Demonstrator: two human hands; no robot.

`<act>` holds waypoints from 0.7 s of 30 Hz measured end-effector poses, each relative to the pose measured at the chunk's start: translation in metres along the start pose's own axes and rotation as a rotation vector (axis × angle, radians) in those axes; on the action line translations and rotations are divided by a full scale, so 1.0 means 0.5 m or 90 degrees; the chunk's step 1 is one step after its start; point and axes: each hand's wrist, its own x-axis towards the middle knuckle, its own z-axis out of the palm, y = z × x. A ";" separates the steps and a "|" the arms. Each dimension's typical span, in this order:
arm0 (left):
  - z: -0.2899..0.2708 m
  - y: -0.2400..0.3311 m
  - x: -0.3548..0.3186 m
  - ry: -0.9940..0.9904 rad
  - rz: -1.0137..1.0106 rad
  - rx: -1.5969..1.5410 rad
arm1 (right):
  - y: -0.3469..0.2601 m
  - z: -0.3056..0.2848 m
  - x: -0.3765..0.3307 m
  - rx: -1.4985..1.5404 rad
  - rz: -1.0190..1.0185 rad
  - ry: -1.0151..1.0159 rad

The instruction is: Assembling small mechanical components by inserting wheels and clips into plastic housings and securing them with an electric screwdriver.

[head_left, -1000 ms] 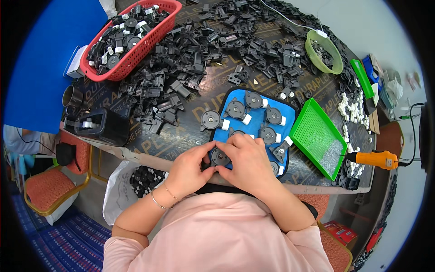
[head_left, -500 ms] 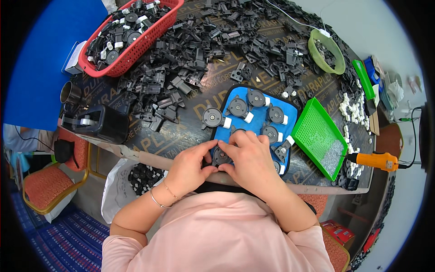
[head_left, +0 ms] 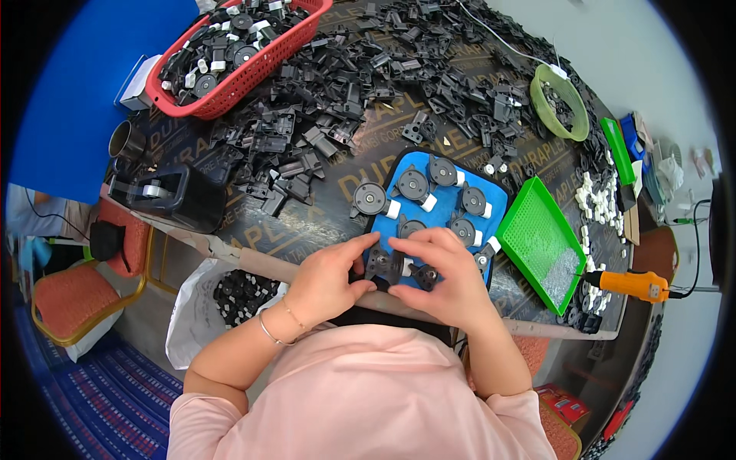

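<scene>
My left hand (head_left: 331, 277) is closed, its thumb and index finger gripping a dark round plastic part (head_left: 379, 263) by its left side at the near edge of the blue mat (head_left: 381, 224). Curled around a second small black plastic piece (head_left: 423, 275) is my right hand (head_left: 452, 277), which is also closed. The two pieces are close together, and fingers partly cover both. Several black disc-shaped parts with white tips lie on the mat, among them one at its left edge (head_left: 370, 198) and one nearer the middle (head_left: 412, 185).
Loose black plastic parts (head_left: 337, 100) are heaped across the far table. A red basket (head_left: 253, 79) of assembled parts stands far left, near a black tape dispenser (head_left: 172, 198). To the right are a green tray (head_left: 529, 230), an orange electric screwdriver (head_left: 630, 284) and a yellow-green bowl (head_left: 540, 107).
My right hand has drawn a little to the right and its fingers have spread from the left hand's part, so a separate black piece now shows. The whole view has shifted slightly.
</scene>
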 end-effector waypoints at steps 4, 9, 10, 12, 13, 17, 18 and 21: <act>-0.003 0.000 -0.001 -0.019 -0.019 -0.002 | 0.014 -0.012 -0.011 0.188 0.031 -0.043; -0.008 -0.006 0.002 -0.040 -0.027 -0.002 | 0.023 -0.004 -0.012 0.191 -0.003 -0.043; -0.006 -0.012 0.004 -0.035 -0.006 -0.003 | 0.019 -0.004 -0.011 0.183 0.016 -0.050; -0.008 -0.016 0.005 -0.029 0.012 -0.004 | 0.005 -0.004 -0.002 0.120 0.029 -0.048; -0.009 -0.016 0.006 -0.033 0.014 -0.006 | 0.000 -0.001 0.001 0.056 0.045 -0.044; -0.013 -0.009 0.012 -0.055 -0.007 0.005 | -0.007 0.014 0.012 -0.129 -0.021 -0.066; -0.013 -0.009 0.012 -0.056 -0.008 0.004 | -0.010 0.022 0.013 -0.165 -0.021 -0.062; -0.012 -0.007 0.013 -0.054 -0.001 0.014 | -0.020 0.034 0.016 -0.217 -0.011 -0.059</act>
